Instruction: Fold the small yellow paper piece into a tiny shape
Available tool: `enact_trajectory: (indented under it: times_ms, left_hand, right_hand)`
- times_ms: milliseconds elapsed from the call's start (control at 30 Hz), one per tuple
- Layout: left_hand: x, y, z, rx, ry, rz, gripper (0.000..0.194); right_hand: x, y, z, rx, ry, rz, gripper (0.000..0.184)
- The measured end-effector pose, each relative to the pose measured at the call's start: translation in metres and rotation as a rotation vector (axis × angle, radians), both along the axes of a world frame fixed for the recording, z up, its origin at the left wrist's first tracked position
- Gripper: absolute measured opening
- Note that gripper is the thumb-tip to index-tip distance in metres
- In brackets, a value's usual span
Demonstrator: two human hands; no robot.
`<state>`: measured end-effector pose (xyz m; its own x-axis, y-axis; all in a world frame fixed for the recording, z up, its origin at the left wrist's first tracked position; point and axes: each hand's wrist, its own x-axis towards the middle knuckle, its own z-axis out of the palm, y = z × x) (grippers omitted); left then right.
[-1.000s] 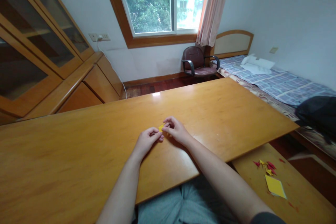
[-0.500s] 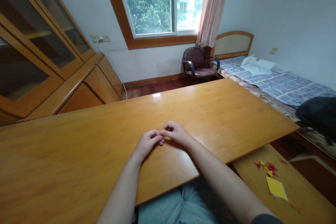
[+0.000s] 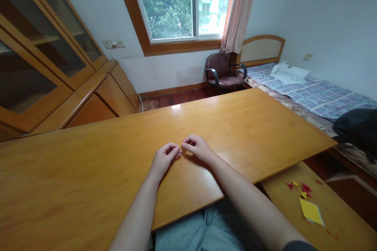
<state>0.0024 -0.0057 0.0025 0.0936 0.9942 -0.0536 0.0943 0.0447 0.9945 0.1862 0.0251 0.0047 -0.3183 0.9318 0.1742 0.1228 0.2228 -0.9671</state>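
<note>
A small folded piece of yellow paper (image 3: 181, 146) is pinched between my two hands, just above the wooden table (image 3: 97, 172). My left hand (image 3: 165, 157) is closed on its left side, thumb against the fingers. From the other side my right hand (image 3: 196, 148) grips it between thumb and curled forefinger. Fingertips cover most of the paper, so its folded shape cannot be made out.
Right of the table, a lower wooden surface (image 3: 282, 182) bears a stack of yellow square paper (image 3: 311, 211) and several small red and yellow folded paper pieces (image 3: 305, 188). An armchair (image 3: 219, 70), a bed (image 3: 312, 90) and a glass-doored cabinet (image 3: 66, 82) stand beyond.
My left fingers have shifted slightly and their loop has opened a little. The right fingertips have moved slightly on the yellow paper, which stays between both hands.
</note>
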Motion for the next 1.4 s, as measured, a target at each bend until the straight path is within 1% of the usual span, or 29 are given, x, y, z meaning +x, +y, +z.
enact_trajectory:
  times_ms: [133, 267, 467, 600, 800, 1033, 1233, 1400]
  left_hand:
    - [-0.001, -0.002, 0.000, 0.039, 0.085, -0.029, 0.028]
    - [-0.001, -0.003, 0.000, 0.071, 0.180, -0.052, 0.027]
    - [0.000, -0.002, -0.001, 0.106, 0.229, -0.025, 0.027]
    - [0.000, -0.002, 0.003, 0.128, 0.273, -0.026, 0.026]
    - [0.004, -0.003, 0.009, 0.088, 0.234, -0.009, 0.027]
    - [0.008, -0.002, 0.005, 0.013, 0.161, 0.025, 0.029]
    - [0.008, -0.002, 0.006, 0.033, 0.165, 0.025, 0.031]
    - [0.006, -0.001, 0.003, 0.013, 0.112, 0.027, 0.033]
  right_hand:
    - [0.000, -0.002, 0.005, 0.025, -0.039, 0.007, 0.014]
    - [-0.001, -0.002, 0.005, 0.028, -0.077, 0.019, 0.013]
    - [-0.002, -0.001, 0.004, 0.049, -0.125, 0.011, 0.010]
    - [-0.002, -0.001, 0.004, 0.069, -0.149, 0.017, 0.010]
    - [-0.004, -0.002, 0.003, 0.127, -0.185, 0.020, 0.012]
    - [-0.005, -0.001, -0.001, 0.119, -0.207, -0.007, 0.016]
    - [-0.004, 0.000, -0.003, 0.108, -0.179, -0.031, 0.015]
    - [-0.003, 0.000, -0.002, 0.098, -0.152, -0.072, 0.014]
